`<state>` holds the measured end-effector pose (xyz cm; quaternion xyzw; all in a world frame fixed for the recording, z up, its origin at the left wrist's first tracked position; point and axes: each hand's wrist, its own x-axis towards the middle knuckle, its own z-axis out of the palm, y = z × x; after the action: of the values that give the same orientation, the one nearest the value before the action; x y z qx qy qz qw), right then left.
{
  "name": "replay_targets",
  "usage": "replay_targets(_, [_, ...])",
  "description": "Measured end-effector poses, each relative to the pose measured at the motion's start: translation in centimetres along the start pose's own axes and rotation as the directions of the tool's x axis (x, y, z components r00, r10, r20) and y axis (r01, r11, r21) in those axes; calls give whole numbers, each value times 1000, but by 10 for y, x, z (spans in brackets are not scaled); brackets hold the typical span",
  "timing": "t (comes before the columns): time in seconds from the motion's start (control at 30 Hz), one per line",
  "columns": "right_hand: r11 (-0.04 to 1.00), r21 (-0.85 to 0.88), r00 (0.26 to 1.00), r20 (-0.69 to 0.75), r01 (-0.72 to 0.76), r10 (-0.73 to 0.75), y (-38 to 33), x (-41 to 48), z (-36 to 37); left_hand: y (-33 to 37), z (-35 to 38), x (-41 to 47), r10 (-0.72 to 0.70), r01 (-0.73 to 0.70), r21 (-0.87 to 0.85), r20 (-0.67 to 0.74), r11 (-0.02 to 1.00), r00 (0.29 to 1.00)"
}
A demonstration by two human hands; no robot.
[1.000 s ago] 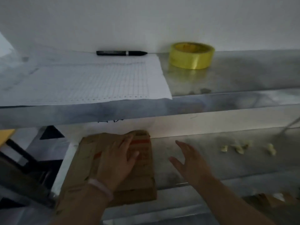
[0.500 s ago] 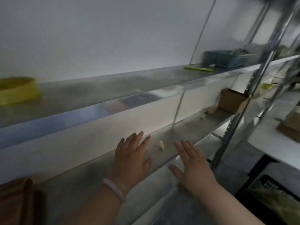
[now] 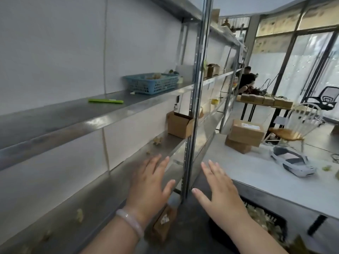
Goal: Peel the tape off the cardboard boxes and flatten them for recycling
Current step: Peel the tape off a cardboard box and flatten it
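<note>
Left hand [image 3: 148,182]: flat, fingers straight and spread, nothing held. Right hand [image 3: 220,187]: the same, flat, spread, empty. Both hovering in front of the grey metal shelf upright [image 3: 194,107], one on either side of it, touching nothing as far as can be told.

Nearest task item: small open-topped brown cardboard box [image 3: 180,125] on the lower steel shelf [image 3: 95,204], hard against the upright, well beyond the fingertips. Flaps up, so probably empty and light; likely a one-hand lift by a wall or flap. Tape on it too small to make out.

Also: two stacked brown cardboard parcels [image 3: 245,132] on the white table [image 3: 256,173] to the right, closed, the top one labelled. Weight unknown; best taken with both hands at opposite sides.

Expected handling: panels stiff but weak at the creases, corners easily crushed. Tape thin and prone to tearing; best started with a fingernail at a free end near an edge, then pulled low along the seam. Flattening by pressing opposite corners once the bottom seam is free.

Elsewhere: blue plastic basket [image 3: 151,83] and green pen-like stick [image 3: 106,101] on the upper steel shelf [image 3: 64,114]; white toy car [image 3: 291,162] on the table.
</note>
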<state>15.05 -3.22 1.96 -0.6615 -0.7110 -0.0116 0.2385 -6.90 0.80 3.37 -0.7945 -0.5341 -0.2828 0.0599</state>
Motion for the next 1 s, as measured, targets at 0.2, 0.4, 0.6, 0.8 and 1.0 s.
replay_targets(0.2, [996,29,996,36,-87,86,51,49,23,6,63,70,33,-32,-49,19,998,999])
replay_targets(0.4, [993,41,993,34,-113,112,83,153,56,-21,125,163,44,-40,-74,47,996,998])
replay_targets(0.6, [986,62,987,28,-158,156,111,252,81,-55,175,249,28,-19,-96,86,995,996])
replay_targets(0.8, [976,115,978,119,-186,172,137,315,113,-69,227,302,2,12,-98,148,995,989])
replay_targets(1.0, [925,290,964,171,-247,204,173,401,139,-82,273,354,-102,122,-116,168,986,981])
